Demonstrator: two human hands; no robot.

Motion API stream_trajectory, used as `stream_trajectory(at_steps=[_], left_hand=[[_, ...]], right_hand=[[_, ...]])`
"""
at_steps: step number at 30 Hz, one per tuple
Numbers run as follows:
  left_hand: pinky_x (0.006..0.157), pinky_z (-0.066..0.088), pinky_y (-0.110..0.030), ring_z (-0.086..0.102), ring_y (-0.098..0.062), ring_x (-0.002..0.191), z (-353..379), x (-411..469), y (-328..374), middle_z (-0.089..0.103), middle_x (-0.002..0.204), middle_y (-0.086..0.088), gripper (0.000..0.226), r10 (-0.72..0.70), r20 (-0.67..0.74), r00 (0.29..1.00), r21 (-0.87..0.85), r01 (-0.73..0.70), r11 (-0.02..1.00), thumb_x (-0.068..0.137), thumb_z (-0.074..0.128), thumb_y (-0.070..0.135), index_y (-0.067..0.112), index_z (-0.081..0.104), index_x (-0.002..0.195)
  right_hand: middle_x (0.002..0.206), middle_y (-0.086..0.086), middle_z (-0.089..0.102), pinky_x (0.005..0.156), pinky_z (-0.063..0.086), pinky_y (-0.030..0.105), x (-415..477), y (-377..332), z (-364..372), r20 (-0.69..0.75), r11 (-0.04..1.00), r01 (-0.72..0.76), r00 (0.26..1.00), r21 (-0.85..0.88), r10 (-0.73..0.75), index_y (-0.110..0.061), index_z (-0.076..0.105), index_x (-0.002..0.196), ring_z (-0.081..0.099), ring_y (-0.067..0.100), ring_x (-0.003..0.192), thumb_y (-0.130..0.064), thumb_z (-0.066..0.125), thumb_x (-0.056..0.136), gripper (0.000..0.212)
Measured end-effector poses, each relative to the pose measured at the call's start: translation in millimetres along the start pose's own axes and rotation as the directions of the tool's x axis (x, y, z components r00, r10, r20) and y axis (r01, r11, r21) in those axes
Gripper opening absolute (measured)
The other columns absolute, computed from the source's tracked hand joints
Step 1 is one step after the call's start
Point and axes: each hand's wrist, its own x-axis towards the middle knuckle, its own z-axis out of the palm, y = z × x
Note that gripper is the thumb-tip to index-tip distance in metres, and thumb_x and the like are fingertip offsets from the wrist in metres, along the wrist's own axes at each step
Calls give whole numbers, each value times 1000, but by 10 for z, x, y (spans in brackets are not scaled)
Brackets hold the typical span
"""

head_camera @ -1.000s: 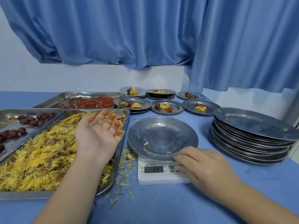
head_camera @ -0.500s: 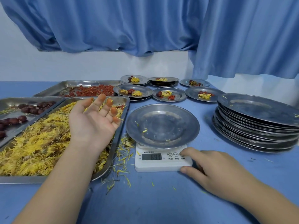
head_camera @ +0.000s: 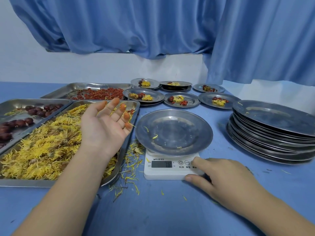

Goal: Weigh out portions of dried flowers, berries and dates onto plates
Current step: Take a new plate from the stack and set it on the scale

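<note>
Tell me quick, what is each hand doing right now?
Left hand: open, palm up above the tray of yellow flowers, holding nothing.
Right hand: open, a fingertip on the scale buttons, thumb at its front edge.

Open blue table runs all along the near edge, in front of the scale. The left side is walled off by the flower tray, and my left hand hangs over its right rim. There's only a thin, petal-strewn gap between tray and scale. On the right, a lane runs between the plate on the scale and the stack of plates, with my right hand at its near end. Filled plates crowd the far edge.
</note>
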Motion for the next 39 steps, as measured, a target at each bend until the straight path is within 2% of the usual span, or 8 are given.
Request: stream_trajectory(at_steps=[6, 10, 14, 22, 26, 33, 36, 39], left_hand=[[61, 40, -27, 56, -14, 66, 34, -14, -15, 63, 81, 1, 25, 31, 22, 999, 178, -35, 983, 91, 44, 30, 18, 66, 92], [59, 41, -26, 56, -12, 61, 73, -27, -64, 63, 81, 1, 24, 29, 117, 993, 311, -64, 948, 93, 43, 27, 15, 64, 96], [60, 38, -27, 58, -11, 61, 113, -43, -121, 64, 78, 2, 28, 41, 217, 975, 491, -146, 859, 78, 53, 32, 15, 65, 97], [70, 39, -5, 56, 5, 81, 103, -124, -277, 62, 85, 19, 11, 153, 485, 861, 816, -509, 275, 89, 61, 21, 28, 67, 94], [75, 38, -5, 54, 3, 91, 94, -111, -266, 59, 95, 15, 14, 186, 532, 826, 822, -557, 120, 90, 60, 19, 32, 64, 96], [63, 41, -4, 56, 8, 84, -68, -67, 60, 62, 94, 21, 17, 308, 353, 884, 891, -418, 177, 91, 59, 21, 37, 64, 97], [58, 43, -10, 57, 7, 82, -216, -8, 391, 57, 97, 24, 22, 320, 354, 879, 933, -355, -59, 91, 60, 22, 41, 59, 101], [70, 43, -16, 58, 1, 86, -358, 99, 709, 58, 111, 18, 31, 147, 281, 948, 927, -229, -297, 91, 62, 21, 37, 58, 117]], right_hand=[[53, -13, 51, 46, 40, 26, 51, -17, -94, -306, 992, 28, 952, 125, 12, -27, 61, 74, 49, 6, 50, -57, 38, 86, 40], [59, -7, 55, 48, 37, 24, 359, 71, -237, -448, 900, -77, 847, 429, 286, -23, 49, 66, 50, 10, 55, -52, 47, 84, 34], [55, -5, 54, 53, 42, 33, 526, 202, -102, -406, 840, -235, 791, 490, 458, -21, 45, 70, 50, 11, 53, -43, 52, 89, 30], [51, -1, 51, 46, 33, 30, 413, 300, 87, -307, 817, -302, 817, 491, 487, -19, 42, 66, 51, 19, 50, -60, 40, 86, 46], [53, 1, 51, 48, 32, 30, 477, 243, 101, -272, 815, -269, 850, 512, 451, -14, 43, 65, 50, 20, 53, -54, 42, 88, 46], [45, 0, 48, 49, 38, 32, 457, 231, 80, -279, 832, -230, 868, 505, 410, -17, 40, 59, 50, 21, 49, -60, 38, 83, 49], [43, 1, 47, 49, 41, 36, 443, 215, 52, -309, 841, -193, 869, 505, 385, -19, 40, 57, 50, 21, 48, -62, 37, 82, 50], [43, 0, 47, 49, 42, 36, 447, 172, 39, -327, 852, -170, 872, 495, 364, -18, 42, 58, 50, 20, 48, -65, 34, 79, 52]])
